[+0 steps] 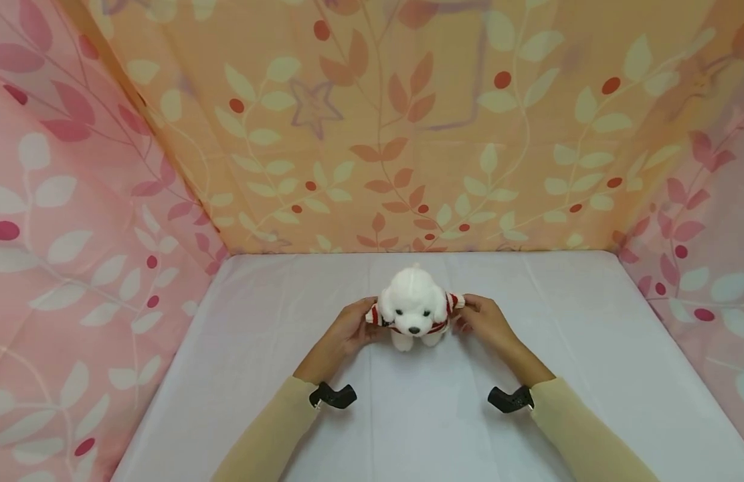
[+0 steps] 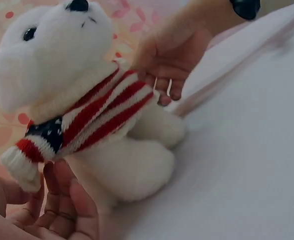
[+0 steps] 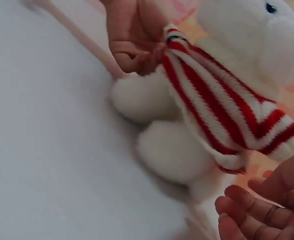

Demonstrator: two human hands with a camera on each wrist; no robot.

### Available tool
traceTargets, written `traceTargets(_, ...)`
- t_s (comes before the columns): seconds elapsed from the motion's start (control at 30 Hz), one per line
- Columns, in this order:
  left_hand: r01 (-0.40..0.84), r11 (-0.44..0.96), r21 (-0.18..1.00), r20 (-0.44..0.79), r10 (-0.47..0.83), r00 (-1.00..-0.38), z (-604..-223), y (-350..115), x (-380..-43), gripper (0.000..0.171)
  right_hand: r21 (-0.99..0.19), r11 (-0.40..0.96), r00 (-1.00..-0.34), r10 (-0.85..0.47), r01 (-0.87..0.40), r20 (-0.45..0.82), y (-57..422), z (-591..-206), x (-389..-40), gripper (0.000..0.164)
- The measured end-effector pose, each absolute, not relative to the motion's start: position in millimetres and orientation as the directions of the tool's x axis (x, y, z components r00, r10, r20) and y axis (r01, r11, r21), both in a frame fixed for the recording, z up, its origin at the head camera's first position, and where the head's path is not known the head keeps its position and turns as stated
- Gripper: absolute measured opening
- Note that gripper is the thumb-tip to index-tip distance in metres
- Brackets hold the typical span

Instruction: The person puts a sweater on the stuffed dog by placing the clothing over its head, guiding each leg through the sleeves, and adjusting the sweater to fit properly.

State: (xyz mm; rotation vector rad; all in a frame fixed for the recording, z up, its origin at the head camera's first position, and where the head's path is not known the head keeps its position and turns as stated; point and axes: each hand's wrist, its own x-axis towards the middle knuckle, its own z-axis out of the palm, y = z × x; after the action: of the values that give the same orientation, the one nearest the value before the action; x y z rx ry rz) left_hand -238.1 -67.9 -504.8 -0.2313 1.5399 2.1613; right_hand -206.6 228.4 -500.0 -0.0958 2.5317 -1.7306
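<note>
A white plush dog (image 1: 413, 294) stands upright on the white-covered table, its face toward me. It wears a knitted sweater (image 3: 216, 100) with red and white stripes and a dark blue patch at one shoulder. My left hand (image 1: 352, 327) pinches the sleeve end (image 2: 21, 167) on the dog's left-hand side in the head view. On the opposite side, my right hand (image 1: 485, 323) pinches the other sleeve (image 3: 281, 132) near its cuff. Both sleeves stick out sideways between the hands. The remaining fingers of each hand curl loosely beside the toy's body.
White cloth covers the table (image 1: 420, 415). An orange leaf-patterned curtain (image 1: 378, 134) hangs behind its far edge, with pink patterned curtains (image 1: 77, 268) at both sides. Each wrist wears a black device (image 1: 332, 396).
</note>
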Motion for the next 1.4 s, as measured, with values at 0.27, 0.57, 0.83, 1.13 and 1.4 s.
traceTargets(0.27, 0.023, 0.146, 0.989, -0.036, 0.389, -0.921, -504.5, -83.0, -245.9, 0.068, -0.664, 0.671, -0.937, -0.317, -0.33, 0.146, 241.3, -498.7, -211.9, 0.083)
traceTargets(0.57, 0.378, 0.311, 0.872, 0.13, 0.598, -0.791, -508.4, -78.4, -252.6, 0.072, -0.569, 0.687, -0.889, -0.399, -0.453, 0.225, 229.0, -505.2, -217.2, 0.077)
traceTargets(0.83, 0.371, 0.295, 0.88, 0.116, 0.625, -0.772, -508.7, -74.7, -250.3, 0.071, -0.582, 0.644, -0.862, -0.447, -0.496, 0.24, 226.4, -509.5, -224.3, 0.067)
traceTargets(1.13, 0.427, 0.296, 0.855, 0.176, 0.608, -0.775, -518.4, -74.0, -255.7, 0.068, -0.714, 0.554, -0.877, -0.444, -0.429, 0.183, 225.5, -504.4, -220.9, 0.068)
traceTargets(1.4, 0.369, 0.234, 0.9, 0.181, 0.569, -0.802, -519.9, -72.9, -245.5, 0.064, -0.84, 0.449, -0.911, -0.396, -0.305, 0.119, 225.9, -506.2, -215.7, 0.053)
